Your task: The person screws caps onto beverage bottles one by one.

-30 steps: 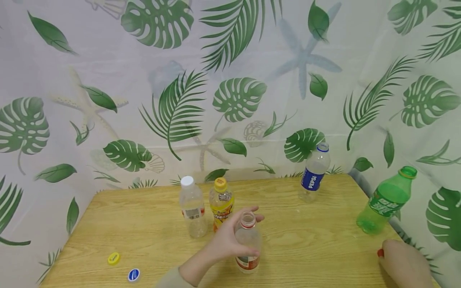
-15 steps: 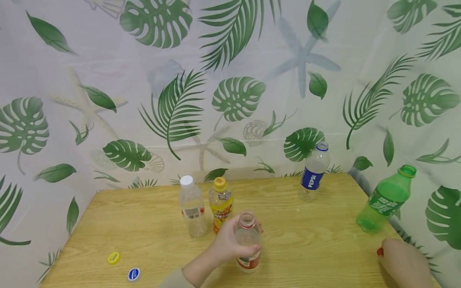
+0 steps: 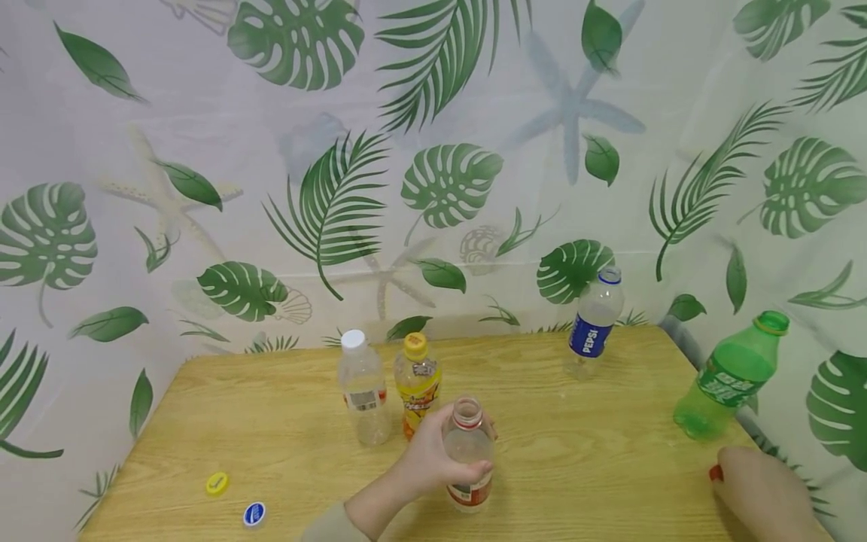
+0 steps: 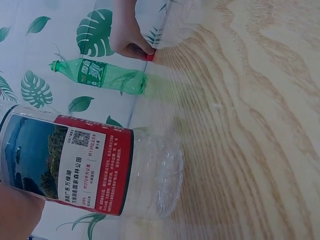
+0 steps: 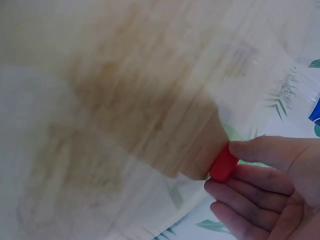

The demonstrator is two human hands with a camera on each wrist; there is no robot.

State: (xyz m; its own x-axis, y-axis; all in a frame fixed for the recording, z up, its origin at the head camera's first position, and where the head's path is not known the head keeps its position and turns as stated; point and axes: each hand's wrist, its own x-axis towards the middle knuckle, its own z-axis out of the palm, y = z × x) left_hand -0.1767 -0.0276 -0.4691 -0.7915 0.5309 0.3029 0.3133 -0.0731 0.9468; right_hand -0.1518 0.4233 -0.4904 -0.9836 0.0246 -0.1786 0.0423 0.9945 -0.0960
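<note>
Gripping a clear, uncapped bottle [image 3: 467, 450], the left hand [image 3: 428, 459] lays its thumb across the front and curls its fingers behind. The bottle stands upright toward the near side of the table [image 3: 576, 459], about midway along. Close to the right edge, the right hand [image 3: 762, 489] pinches a red cap [image 5: 223, 164] between thumb and fingers.

The bottle looks empty, so it should be light and easily tipped; its thin wall would probably dent under a hard squeeze and may feel slick. Its labelled middle or stiffer neck seems the surest hold. The cap looks rigid, best taken by its rim.

The tabletop is pale wood grain, apparently flat. A green bottle [image 3: 734, 376] stands by the right edge, a Pepsi bottle [image 3: 591, 335] near the far right corner. A yellow cap [image 3: 217, 483] lies toward the near left corner. Leaf-printed cloth [image 3: 433, 105] hangs beyond the far edge.
</note>
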